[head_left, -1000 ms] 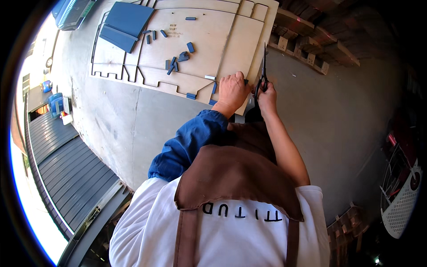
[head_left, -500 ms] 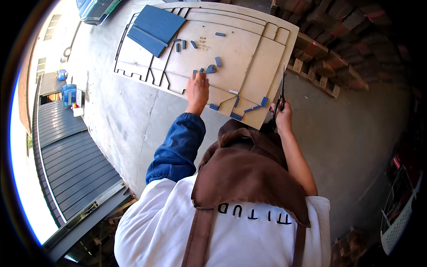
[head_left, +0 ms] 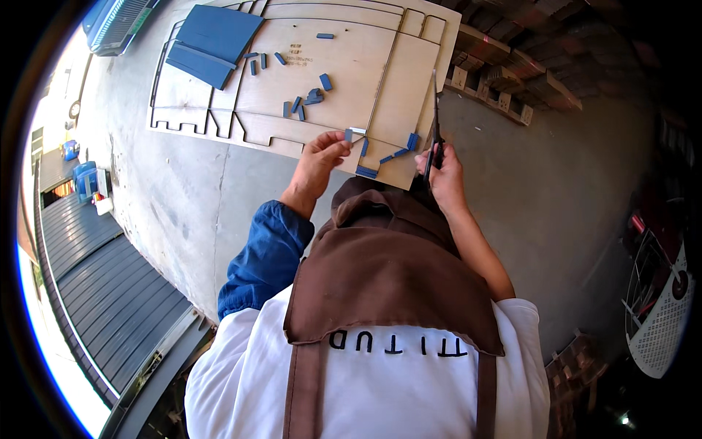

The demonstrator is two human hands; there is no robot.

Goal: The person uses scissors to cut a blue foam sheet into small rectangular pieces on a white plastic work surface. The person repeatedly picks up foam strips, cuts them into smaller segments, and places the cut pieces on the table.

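A plywood die board (head_left: pixel 292 95) with dark steel rules set into its face lies ahead of me. My left hand (head_left: pixel 316 167) is over its near edge, thumb and fingertips pinched on a small blue foam strip (head_left: pixel 349 135). Just beside that strip is a short white piece (head_left: pixel 357 131). Black scissors (head_left: pixel 436 121) are in my right hand (head_left: pixel 446 179) at the board's right corner, blades pointing away from me. Close to both hands, blue strips (head_left: pixel 367 173) sit along the rules near the corner. Several loose blue pieces (head_left: pixel 314 96) lie mid-board.
Blue foam sheets (head_left: pixel 213 44) cover the board's far left part. Stacked wooden pallets (head_left: pixel 497 80) stand beyond the right edge. Concrete floor (head_left: pixel 541 175) surrounds the board. Blue containers (head_left: pixel 86 179) are off to the left, and a white perforated panel (head_left: pixel 662 322) is at far right.
My left hand has come back from the loose pieces toward the near edge with a blue strip in its fingers. The scissors stay in my right hand. The whole view has shifted.
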